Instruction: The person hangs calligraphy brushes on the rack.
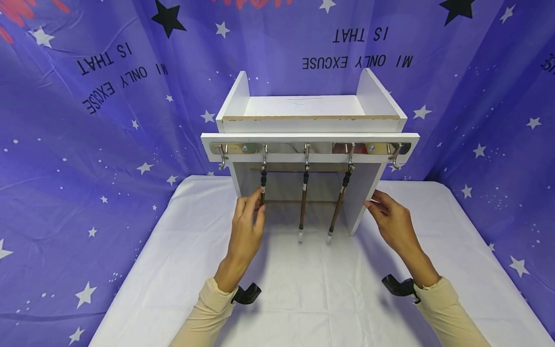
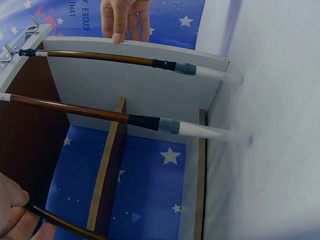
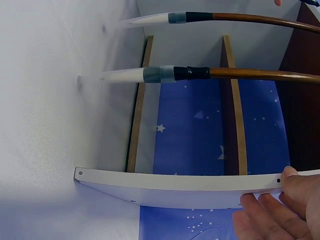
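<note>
A white wooden rack [image 1: 310, 129] stands on the table, with a metal strip of hooks [image 1: 295, 148] along its front rail. Three writing brushes with brown handles hang from the middle hooks. My left hand [image 1: 243, 236] pinches the handle of the left brush [image 1: 263, 179] between thumb and fingers. The middle brush [image 2: 80, 111] and right brush [image 3: 260, 74] hang free, white tips pointing down. My right hand [image 1: 395, 225] grips the front edge of the right side panel [image 3: 200, 181], thumb on one face and fingers on the other.
White cloth covers the table [image 1: 299, 299] around the rack. Blue curtains [image 1: 130, 159] with stars and lettering close in the back and sides. Both outermost hooks [image 1: 395, 156] hold nothing. Black wrist mounts [image 1: 248, 294] stick out below my hands.
</note>
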`<action>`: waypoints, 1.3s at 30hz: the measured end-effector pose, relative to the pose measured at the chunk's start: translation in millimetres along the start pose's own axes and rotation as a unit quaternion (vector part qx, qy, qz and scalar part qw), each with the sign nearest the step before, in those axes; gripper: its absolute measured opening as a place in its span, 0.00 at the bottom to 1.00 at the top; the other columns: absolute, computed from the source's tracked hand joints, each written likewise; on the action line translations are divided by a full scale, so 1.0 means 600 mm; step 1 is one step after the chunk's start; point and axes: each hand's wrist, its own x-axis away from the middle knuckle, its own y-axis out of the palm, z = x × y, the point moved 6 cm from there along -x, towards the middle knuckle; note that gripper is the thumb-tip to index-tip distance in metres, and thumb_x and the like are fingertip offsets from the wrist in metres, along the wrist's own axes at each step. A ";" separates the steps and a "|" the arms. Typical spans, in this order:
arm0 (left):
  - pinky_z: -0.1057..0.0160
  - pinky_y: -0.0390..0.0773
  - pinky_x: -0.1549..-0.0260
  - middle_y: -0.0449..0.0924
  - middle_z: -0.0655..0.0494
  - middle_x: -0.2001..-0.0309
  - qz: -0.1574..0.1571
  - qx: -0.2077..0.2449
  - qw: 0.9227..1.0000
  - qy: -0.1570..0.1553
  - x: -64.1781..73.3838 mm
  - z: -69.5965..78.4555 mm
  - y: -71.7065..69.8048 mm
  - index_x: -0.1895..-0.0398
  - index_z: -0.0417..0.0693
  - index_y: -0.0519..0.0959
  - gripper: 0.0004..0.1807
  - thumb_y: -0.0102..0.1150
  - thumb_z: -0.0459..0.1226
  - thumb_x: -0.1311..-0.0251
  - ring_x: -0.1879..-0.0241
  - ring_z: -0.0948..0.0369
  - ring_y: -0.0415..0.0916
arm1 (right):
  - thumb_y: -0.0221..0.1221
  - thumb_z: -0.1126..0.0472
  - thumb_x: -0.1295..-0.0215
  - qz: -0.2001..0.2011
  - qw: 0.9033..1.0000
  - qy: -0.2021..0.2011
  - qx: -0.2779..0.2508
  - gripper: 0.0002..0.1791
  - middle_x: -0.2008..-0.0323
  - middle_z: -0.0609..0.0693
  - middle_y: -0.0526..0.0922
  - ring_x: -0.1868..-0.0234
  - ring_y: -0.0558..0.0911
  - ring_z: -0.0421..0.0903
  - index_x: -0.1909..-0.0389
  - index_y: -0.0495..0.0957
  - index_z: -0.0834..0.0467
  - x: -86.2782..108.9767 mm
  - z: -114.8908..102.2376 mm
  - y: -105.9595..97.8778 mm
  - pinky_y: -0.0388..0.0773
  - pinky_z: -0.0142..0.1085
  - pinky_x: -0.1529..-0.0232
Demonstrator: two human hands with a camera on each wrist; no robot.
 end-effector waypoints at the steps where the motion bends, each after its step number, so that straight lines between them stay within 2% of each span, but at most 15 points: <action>1: 0.46 0.86 0.53 0.75 0.41 0.50 0.000 0.001 1.000 0.000 0.000 0.000 0.000 0.27 0.45 0.74 0.25 0.59 0.28 0.26 0.50 0.49 0.82 | 0.60 0.57 0.20 0.000 1.000 0.001 0.000 0.23 0.39 0.65 0.84 0.42 0.86 0.65 0.31 0.77 0.64 0.000 0.000 0.000 0.69 0.08 0.53; 9: 0.49 0.87 0.52 0.76 0.42 0.50 -0.002 -0.003 1.000 0.004 0.000 0.003 -0.001 0.28 0.45 0.75 0.24 0.59 0.27 0.26 0.51 0.50 0.82 | 0.59 0.56 0.19 -0.005 1.000 0.002 0.001 0.24 0.39 0.65 0.84 0.41 0.86 0.65 0.31 0.76 0.63 -0.001 -0.002 -0.001 0.69 0.08 0.53; 20: 0.47 0.85 0.51 0.77 0.43 0.49 -0.013 -0.013 1.000 -0.006 0.000 0.003 0.003 0.27 0.44 0.73 0.26 0.59 0.29 0.25 0.50 0.50 0.81 | 0.59 0.55 0.19 -0.010 1.000 0.007 -0.007 0.24 0.39 0.63 0.84 0.41 0.86 0.64 0.30 0.76 0.61 -0.001 -0.003 0.000 0.69 0.09 0.53; 26: 0.50 0.85 0.51 0.78 0.45 0.49 -0.020 -0.012 1.000 -0.006 -0.002 0.004 0.006 0.26 0.44 0.71 0.26 0.60 0.30 0.26 0.49 0.50 0.82 | 0.59 0.54 0.19 -0.013 1.000 0.011 -0.006 0.24 0.38 0.63 0.84 0.40 0.85 0.64 0.30 0.76 0.61 -0.001 -0.003 -0.001 0.70 0.09 0.53; 28: 0.51 0.85 0.50 0.78 0.45 0.48 -0.023 -0.011 1.000 -0.007 -0.002 0.005 0.006 0.26 0.44 0.71 0.27 0.60 0.31 0.25 0.49 0.50 0.82 | 0.59 0.53 0.19 -0.014 1.000 0.013 -0.004 0.24 0.38 0.63 0.84 0.40 0.85 0.63 0.30 0.77 0.60 -0.002 -0.003 -0.002 0.75 0.12 0.51; 30: 0.50 0.85 0.50 0.78 0.45 0.48 -0.026 -0.010 1.000 -0.009 -0.002 0.005 0.006 0.25 0.45 0.71 0.27 0.59 0.31 0.25 0.49 0.50 0.81 | 0.59 0.53 0.19 -0.015 1.000 0.014 -0.001 0.24 0.37 0.63 0.83 0.40 0.85 0.63 0.30 0.76 0.60 -0.002 -0.003 -0.002 0.82 0.23 0.47; 32: 0.50 0.84 0.49 0.78 0.45 0.48 -0.028 -0.008 1.000 -0.010 -0.002 0.006 0.006 0.25 0.45 0.70 0.27 0.60 0.31 0.26 0.48 0.50 0.81 | 0.59 0.53 0.19 -0.016 1.000 0.015 0.001 0.24 0.37 0.63 0.83 0.40 0.85 0.63 0.30 0.76 0.60 -0.002 -0.003 -0.003 0.85 0.34 0.45; 33: 0.50 0.84 0.49 0.78 0.45 0.48 -0.029 -0.008 0.999 -0.010 -0.002 0.006 0.005 0.25 0.45 0.70 0.28 0.60 0.31 0.26 0.48 0.50 0.81 | 0.59 0.53 0.19 -0.018 1.000 0.016 0.000 0.25 0.37 0.63 0.83 0.39 0.85 0.63 0.29 0.76 0.60 -0.001 -0.003 -0.003 0.85 0.35 0.44; 34: 0.50 0.84 0.49 0.77 0.45 0.48 -0.029 -0.008 0.999 -0.010 -0.001 0.006 0.005 0.25 0.45 0.70 0.28 0.60 0.31 0.26 0.48 0.50 0.80 | 0.59 0.53 0.19 -0.019 1.000 0.016 -0.002 0.25 0.36 0.63 0.83 0.39 0.85 0.63 0.29 0.76 0.60 -0.001 -0.003 -0.003 0.85 0.34 0.45; 38: 0.49 0.83 0.48 0.78 0.46 0.48 -0.028 -0.008 1.000 -0.007 0.001 0.007 0.004 0.25 0.46 0.70 0.29 0.62 0.31 0.27 0.47 0.50 0.80 | 0.60 0.52 0.20 -0.025 0.999 0.016 -0.016 0.26 0.35 0.62 0.81 0.38 0.84 0.63 0.28 0.75 0.58 0.000 -0.002 -0.004 0.77 0.15 0.49; 39: 0.50 0.83 0.47 0.78 0.46 0.48 -0.029 -0.008 1.000 -0.006 0.001 0.008 0.003 0.25 0.47 0.70 0.29 0.62 0.31 0.27 0.47 0.50 0.79 | 0.61 0.52 0.21 -0.026 0.999 0.015 -0.018 0.27 0.34 0.61 0.81 0.38 0.84 0.63 0.28 0.75 0.58 0.001 -0.002 -0.005 0.77 0.15 0.49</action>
